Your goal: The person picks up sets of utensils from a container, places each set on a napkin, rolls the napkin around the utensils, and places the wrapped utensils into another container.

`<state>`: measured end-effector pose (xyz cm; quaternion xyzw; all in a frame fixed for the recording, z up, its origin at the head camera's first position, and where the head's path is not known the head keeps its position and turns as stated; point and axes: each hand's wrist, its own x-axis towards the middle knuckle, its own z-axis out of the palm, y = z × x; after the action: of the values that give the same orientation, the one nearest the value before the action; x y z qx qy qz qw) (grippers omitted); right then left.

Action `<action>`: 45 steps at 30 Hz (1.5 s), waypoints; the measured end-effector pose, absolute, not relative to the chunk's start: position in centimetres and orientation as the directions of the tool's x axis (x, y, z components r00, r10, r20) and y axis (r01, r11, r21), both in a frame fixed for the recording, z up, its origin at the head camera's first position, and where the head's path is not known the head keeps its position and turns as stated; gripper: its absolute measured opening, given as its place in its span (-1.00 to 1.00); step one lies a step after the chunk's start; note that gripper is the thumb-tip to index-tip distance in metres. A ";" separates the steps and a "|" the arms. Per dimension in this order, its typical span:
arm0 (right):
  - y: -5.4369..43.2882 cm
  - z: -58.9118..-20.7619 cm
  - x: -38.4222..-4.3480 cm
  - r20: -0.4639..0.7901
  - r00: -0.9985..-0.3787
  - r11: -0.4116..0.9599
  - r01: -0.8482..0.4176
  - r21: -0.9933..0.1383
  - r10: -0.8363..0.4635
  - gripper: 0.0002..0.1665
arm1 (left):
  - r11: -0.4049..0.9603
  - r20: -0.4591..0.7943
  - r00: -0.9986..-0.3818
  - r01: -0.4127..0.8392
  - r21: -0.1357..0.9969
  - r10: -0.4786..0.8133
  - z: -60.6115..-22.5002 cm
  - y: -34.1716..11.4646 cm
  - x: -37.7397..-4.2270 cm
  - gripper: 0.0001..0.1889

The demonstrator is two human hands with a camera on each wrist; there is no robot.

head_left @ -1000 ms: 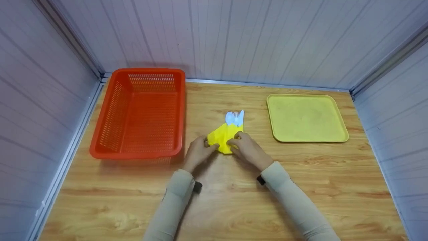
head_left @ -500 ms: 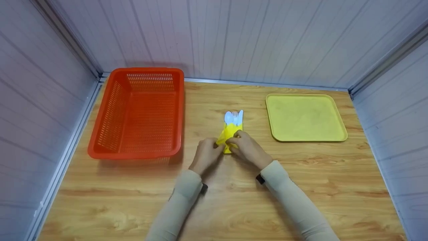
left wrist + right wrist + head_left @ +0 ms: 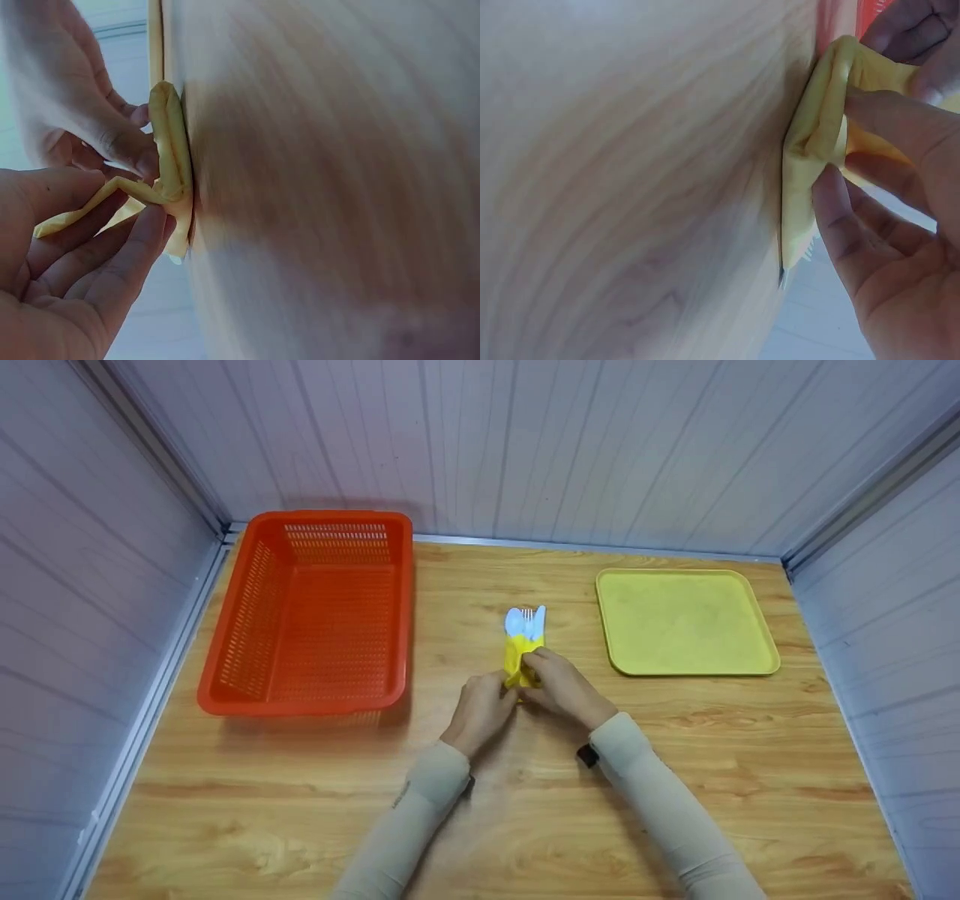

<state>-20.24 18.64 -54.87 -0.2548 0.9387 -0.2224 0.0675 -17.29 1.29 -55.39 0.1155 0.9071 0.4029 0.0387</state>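
A yellow napkin [image 3: 516, 651] lies on the table, folded around cutlery. The white heads of a spoon [image 3: 514, 622], a fork [image 3: 528, 624] and a knife [image 3: 539, 622] stick out of its far end; their handles are hidden in the cloth. My left hand [image 3: 482, 711] pinches a raised flap of the napkin between thumb and fingers, plain in the left wrist view. Close beside it, my right hand [image 3: 564, 686] holds the folded part, its thumb and index finger [image 3: 877, 112] against the cloth in the right wrist view.
An orange-red perforated basket [image 3: 306, 708] stands at the back left, with nothing seen inside it. A flat yellow tray [image 3: 688, 622] lies at the back right. Pale panel walls [image 3: 480, 450] border the wooden table [image 3: 525, 825] at the back and sides.
My left hand has moved right, bringing the napkin's left flap over toward the cutlery, so the bundle looks narrower. The right hand has stayed at the napkin with only small shifts.
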 end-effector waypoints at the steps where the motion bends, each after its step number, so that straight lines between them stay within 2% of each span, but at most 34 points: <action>1: 18.7 -54.8 -20.3 -0.022 -0.863 0.769 -0.438 -0.466 -0.505 -0.66 | 0.655 0.011 -0.970 0.173 0.735 0.243 -55.4 1.5 -17.3 -0.91; 12: 19.9 -54.6 -20.7 -0.036 -0.848 0.700 -0.412 -0.583 -0.529 -0.71 | 0.730 0.033 -0.950 0.261 0.631 0.311 -55.1 2.7 -17.3 -0.83; 17: 20.8 -54.4 -20.5 -0.117 -0.841 0.652 -0.313 -0.691 -0.527 -0.49 | 0.749 -0.019 -0.943 0.252 0.613 0.332 -54.8 3.0 -17.3 -0.91; 20: 21.4 -54.4 -20.3 -0.160 -0.833 0.635 -0.264 -0.726 -0.529 -0.34 | 0.763 -0.014 -0.931 0.291 0.577 0.365 -54.7 3.2 -17.2 -0.93; 23: 21.8 -54.3 -20.1 -0.182 -0.833 0.630 -0.234 -0.740 -0.523 -0.25 | 0.783 0.040 -0.904 0.391 0.484 0.426 -54.8 3.2 -17.0 -0.93; 26: 22.2 -54.3 -19.8 -0.186 -0.854 0.613 -0.181 -0.769 -0.486 -0.22 | 0.800 0.097 -0.863 0.498 0.336 0.496 -54.9 3.3 -16.6 -0.90; 31: 22.1 -54.4 -19.5 -0.172 -0.923 0.607 -0.080 -0.790 -0.345 -0.50 | 0.810 0.111 -0.812 0.582 0.072 0.573 -54.9 3.7 -15.9 -0.83; 34: 21.8 -54.7 -19.4 -0.181 -0.956 0.647 -0.013 -0.762 -0.233 -0.65 | 0.812 0.100 -0.807 0.584 -0.011 0.582 -54.8 3.9 -15.6 -0.80; 39: 21.5 -55.3 -19.5 -0.224 -0.965 0.688 0.069 -0.722 -0.139 -0.70 | 0.824 0.035 -0.823 0.567 0.004 0.567 -54.4 4.1 -15.5 -0.76; 42: 21.5 -55.6 -19.7 -0.251 -0.959 0.683 0.096 -0.724 -0.131 -0.70 | 0.845 -0.031 -0.846 0.528 0.088 0.532 -54.0 4.1 -15.9 -0.77; 45: 21.5 -55.7 -19.8 -0.305 -0.946 0.660 0.158 -0.734 -0.113 -0.67 | 0.876 -0.072 -0.886 0.435 0.208 0.458 -53.8 4.1 -16.7 -0.81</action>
<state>-19.85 21.47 -55.68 0.0124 0.8961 -0.4120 0.1645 -16.67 4.14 -53.76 0.2310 0.9667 0.0931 0.0596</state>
